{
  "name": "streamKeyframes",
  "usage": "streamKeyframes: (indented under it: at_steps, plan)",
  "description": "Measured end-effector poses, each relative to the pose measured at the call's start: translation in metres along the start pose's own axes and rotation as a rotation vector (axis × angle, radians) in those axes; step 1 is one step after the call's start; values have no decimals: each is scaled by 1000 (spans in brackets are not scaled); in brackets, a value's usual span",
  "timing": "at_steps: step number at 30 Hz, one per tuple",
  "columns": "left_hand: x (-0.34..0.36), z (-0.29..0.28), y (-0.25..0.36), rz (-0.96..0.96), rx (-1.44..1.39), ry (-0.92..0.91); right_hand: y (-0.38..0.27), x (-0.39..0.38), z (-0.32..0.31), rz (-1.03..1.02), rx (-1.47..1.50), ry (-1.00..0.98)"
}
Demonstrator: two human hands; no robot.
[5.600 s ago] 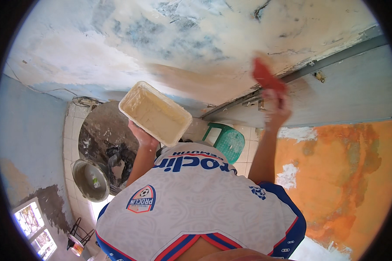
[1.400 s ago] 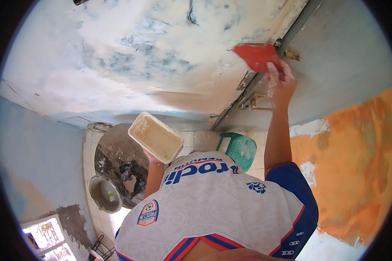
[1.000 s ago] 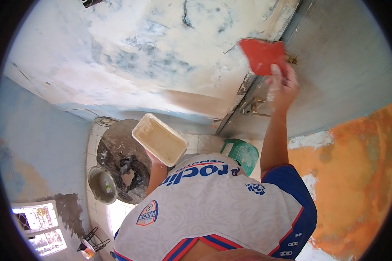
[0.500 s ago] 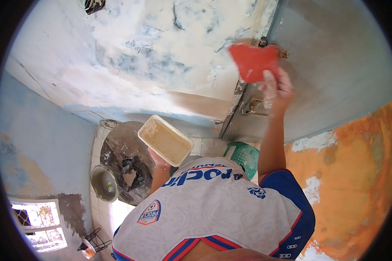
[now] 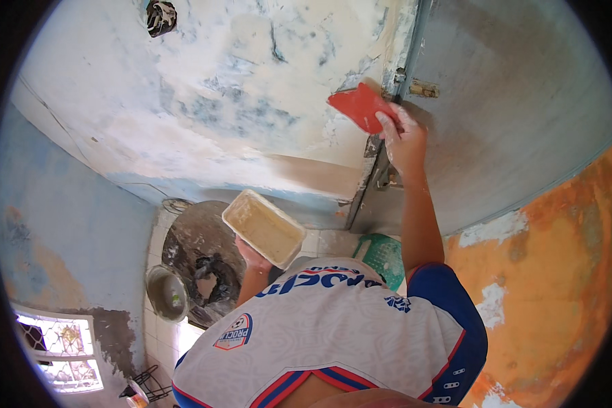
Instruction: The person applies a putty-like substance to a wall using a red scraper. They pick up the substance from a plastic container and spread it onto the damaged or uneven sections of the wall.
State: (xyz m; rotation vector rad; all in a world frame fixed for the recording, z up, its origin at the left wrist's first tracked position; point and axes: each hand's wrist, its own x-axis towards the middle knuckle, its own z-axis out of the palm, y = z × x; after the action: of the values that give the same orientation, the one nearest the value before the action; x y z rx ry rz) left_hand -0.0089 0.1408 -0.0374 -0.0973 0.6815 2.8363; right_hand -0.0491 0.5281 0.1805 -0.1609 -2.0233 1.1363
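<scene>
My right hand (image 5: 404,139) grips a red putty scraper (image 5: 362,107), a flat plastic blade with a curved edge. The blade is at the wall, close to the door frame; its left edge seems to touch the patchy white and blue wall (image 5: 245,95). White paste smears the thumb and fingers. Lower down, my left hand (image 5: 253,257) supports a cream rectangular tub (image 5: 265,230) from below and the side. The tub is tilted, and a pale film coats its inside.
A grey metal door (image 5: 503,102) stands right of the wall. Below are a round dark tabletop (image 5: 183,238) with a crumpled black plastic bag (image 5: 217,275), a grey basin (image 5: 168,294) and a green plastic stool (image 5: 381,255). An orange wall (image 5: 551,292) rises at the right, a barred window (image 5: 58,350) at lower left.
The red scraper has moved left and turned, from over the door frame edge onto the wall. My left hand and the tub have shifted slightly in view.
</scene>
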Motion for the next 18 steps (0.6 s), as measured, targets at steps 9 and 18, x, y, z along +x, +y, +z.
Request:
streamKeyframes:
  at_steps: [9, 18]
  plan:
    - [-1, -8, 2, 27, -10, -5, -23, -14, -1, 213, 461, -15]
    - [-5, -9, 0, -4, -7, 45, -14, -15, 9, 162, 484, 69]
